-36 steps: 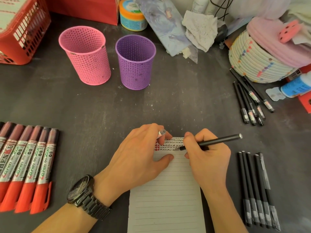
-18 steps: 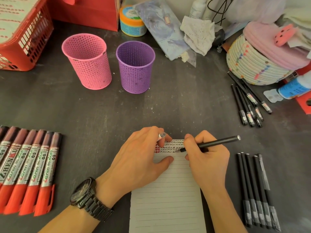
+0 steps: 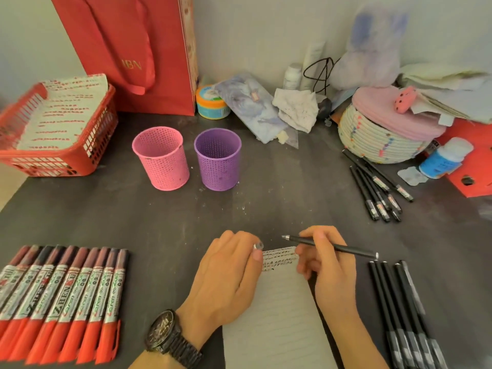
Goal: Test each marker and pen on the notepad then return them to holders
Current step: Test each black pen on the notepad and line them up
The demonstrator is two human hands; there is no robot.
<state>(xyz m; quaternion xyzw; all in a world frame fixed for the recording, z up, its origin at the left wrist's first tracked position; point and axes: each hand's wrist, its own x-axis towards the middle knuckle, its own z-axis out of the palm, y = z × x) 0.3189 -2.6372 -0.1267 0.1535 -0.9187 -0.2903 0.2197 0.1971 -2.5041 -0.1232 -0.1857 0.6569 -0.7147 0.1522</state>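
Since 0.5 s ago: pen (image 3: 348, 249) tip came off the paper; camera tilted up, more wall in view.

Right hand (image 3: 331, 267) sat over the notepad's (image 3: 279, 315) upper right corner, knuckles up, its grip clamped on the pen between thumb and forefinger at mid-barrel. Left hand (image 3: 229, 275) lay palm down on the pad's upper left, fingers relaxed, grip not closed on anything that I could make out.

Pen long axis ran left-right, nearly level. Tip pointed left and slightly away, just past the pad's top edge; back end pointed right. Scribble rows (image 3: 279, 259) filled the top of the page.

Pink holder (image 3: 161, 158) and purple holder (image 3: 217, 159) stood upright, side by side, well apart from the hands. Red markers (image 3: 66, 296) lay in a row on the bench (image 3: 133, 214) at left. Black pens (image 3: 399, 315) lay just beside the right forearm; a second bunch (image 3: 378, 187) lay farther back. Red basket (image 3: 66, 158) held printed sheets (image 3: 61, 110).
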